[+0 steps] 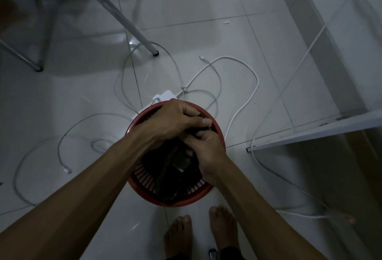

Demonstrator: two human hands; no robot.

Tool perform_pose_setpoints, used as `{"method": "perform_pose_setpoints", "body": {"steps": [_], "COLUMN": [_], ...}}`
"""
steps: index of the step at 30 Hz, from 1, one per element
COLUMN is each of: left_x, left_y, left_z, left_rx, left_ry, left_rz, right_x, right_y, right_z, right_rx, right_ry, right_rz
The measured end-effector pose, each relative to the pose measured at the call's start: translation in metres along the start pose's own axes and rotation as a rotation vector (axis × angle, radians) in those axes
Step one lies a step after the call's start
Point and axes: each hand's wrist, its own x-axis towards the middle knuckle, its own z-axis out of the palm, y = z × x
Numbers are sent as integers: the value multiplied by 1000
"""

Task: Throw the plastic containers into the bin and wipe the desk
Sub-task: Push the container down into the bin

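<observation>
Black plastic (175,168), probably a thin container or liner, sits in the red bin (142,177) at lower centre; left hand (175,121) and right hand (206,152) pinch its light, crushable upper edge.

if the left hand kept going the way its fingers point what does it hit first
The left hand points right across the bin; it would likely meet the bin's far rim first, though depth is unclear. Its fingers already curl on the dark bag.
</observation>
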Motion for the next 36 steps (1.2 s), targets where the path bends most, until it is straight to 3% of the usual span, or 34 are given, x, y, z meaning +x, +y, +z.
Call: {"method": "perform_pose_setpoints", "body": {"steps": [3, 7, 10, 13, 16, 20, 24, 26, 28, 30, 33, 36], "left_x": [-2, -9, -11, -15, -16, -14, -15, -16, -15, -13, -10, -10], "left_y": [-7, -47, -77, -80, -67, -61, -62, -63, -64, -66, -67, -63], "left_z": [-9, -9, -1, 6, 11, 18, 25, 22, 10, -2, 4, 23], "left_rx": [-151, 171, 207, 8, -73, -89, -210, -439, -701, -807, -633, -578], "left_ry": [-93, -236, -55, 232, 450, 483, 521, 520, 478, 478, 486, 482], "left_rz": [20, 36, 39, 38, 102, 142, 63, -29, -97, -155, -204, -223], "right_x": [8, 11, 9, 0, -17, -15, 5, 10, 9, 1, -13, -4], "right_y": [-2, -19, -27, -23, -6, 18, 28, 26, 19, 9, -3, -14], "right_z": [-2, -16, -23, -27, -30, -23, -18, -16, -10, 0, 21, 30], "right_rx": [39, 186, 93, -457, -768, -933, -1117, -970, -705, -524, -371, -5], "right_ry": [117, 106, 67, 255, 412, 438, 509, 510, 414, 303, 172, 218], "right_rz": [47, 92, 23, -130, -184, -225, -529, -631, -644, -640, -590, -309]}}
